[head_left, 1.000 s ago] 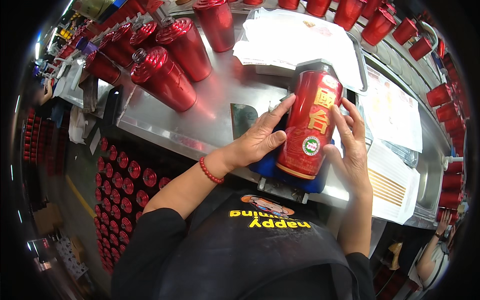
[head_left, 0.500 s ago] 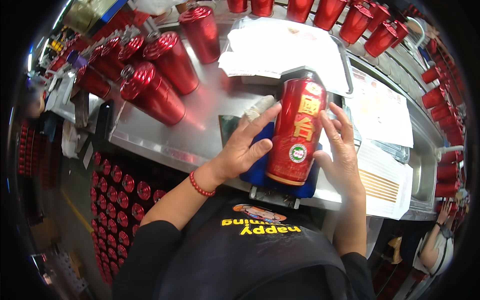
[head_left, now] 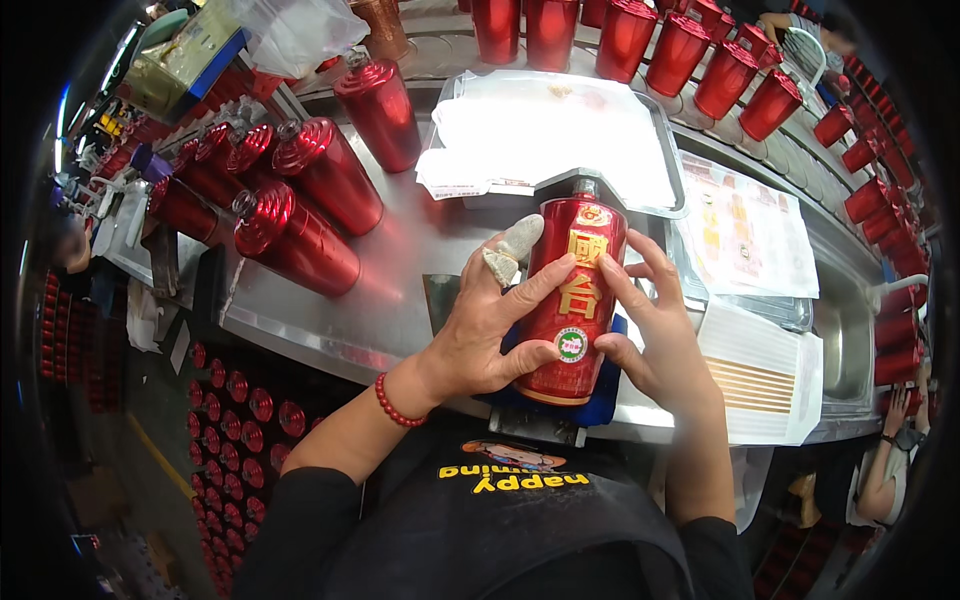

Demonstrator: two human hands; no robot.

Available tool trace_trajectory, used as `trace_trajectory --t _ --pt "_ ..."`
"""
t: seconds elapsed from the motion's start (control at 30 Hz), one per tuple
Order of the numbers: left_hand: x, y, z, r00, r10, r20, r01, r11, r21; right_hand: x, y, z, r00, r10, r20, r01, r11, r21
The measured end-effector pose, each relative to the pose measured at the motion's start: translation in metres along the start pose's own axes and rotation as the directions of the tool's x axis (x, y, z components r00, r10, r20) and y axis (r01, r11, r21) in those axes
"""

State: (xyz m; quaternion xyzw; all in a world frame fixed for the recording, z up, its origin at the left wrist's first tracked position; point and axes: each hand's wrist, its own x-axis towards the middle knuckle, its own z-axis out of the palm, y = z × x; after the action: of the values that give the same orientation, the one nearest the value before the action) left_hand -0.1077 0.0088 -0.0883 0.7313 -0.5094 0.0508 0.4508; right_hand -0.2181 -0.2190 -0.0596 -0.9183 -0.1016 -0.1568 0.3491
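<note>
1. The bottle (head_left: 573, 322) is glossy red, with large gold characters down its front, a round green-and-white emblem with a pink centre, and a gold band at the base.
2. The padding (head_left: 606, 390) beneath is deep blue.
3. The finger covers (head_left: 522, 238) are off-white to pale grey.
4. The beaded bracelet (head_left: 388, 403) is red.
5. The standing bottles (head_left: 300, 245) are metallic red, their shoulders patterned with concentric rings.
6. The worktop (head_left: 390, 310) is silver-grey, streaked with red reflections.
7. The striped sheet (head_left: 808, 385) is white with parallel golden-brown stripes.
8. The printed sheet (head_left: 750, 225) is white with pale orange and pink patches.
9. The apron (head_left: 480, 530) is black, with yellow lettering and an orange-and-pink cartoon motif.
</note>
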Motion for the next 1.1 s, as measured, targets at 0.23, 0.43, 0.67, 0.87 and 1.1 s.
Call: trace_trajectory --t 0.23,0.43,0.67,0.87,1.1 --pt "0.012 -0.001 -0.012 0.995 0.033 0.097 -0.043 0.994 0.103 0.008 -0.005 -0.008 0.999 -0.032 0.012 0.032 0.999 -0.028" --pt "0.031 -0.005 -0.015 0.997 0.047 0.053 -0.052 0.994 0.094 0.023 0.0 -0.014 0.997 -0.061 -0.049 0.058 0.997 -0.053" --pt "0.036 -0.01 -0.013 0.997 0.044 0.059 -0.052 0.988 0.146 0.031 0.002 -0.013 1.0 -0.016 -0.017 0.015 0.998 -0.062" --pt "0.039 -0.013 -0.012 0.998 0.044 0.04 -0.048 0.994 0.099 0.033 0.002 -0.012 0.999 -0.024 -0.022 0.023 0.999 -0.035" --pt "0.04 -0.015 -0.013 0.997 0.049 0.062 -0.057 0.989 0.133 0.028 0.012 -0.01 0.995 -0.055 -0.085 0.05 0.997 -0.056"
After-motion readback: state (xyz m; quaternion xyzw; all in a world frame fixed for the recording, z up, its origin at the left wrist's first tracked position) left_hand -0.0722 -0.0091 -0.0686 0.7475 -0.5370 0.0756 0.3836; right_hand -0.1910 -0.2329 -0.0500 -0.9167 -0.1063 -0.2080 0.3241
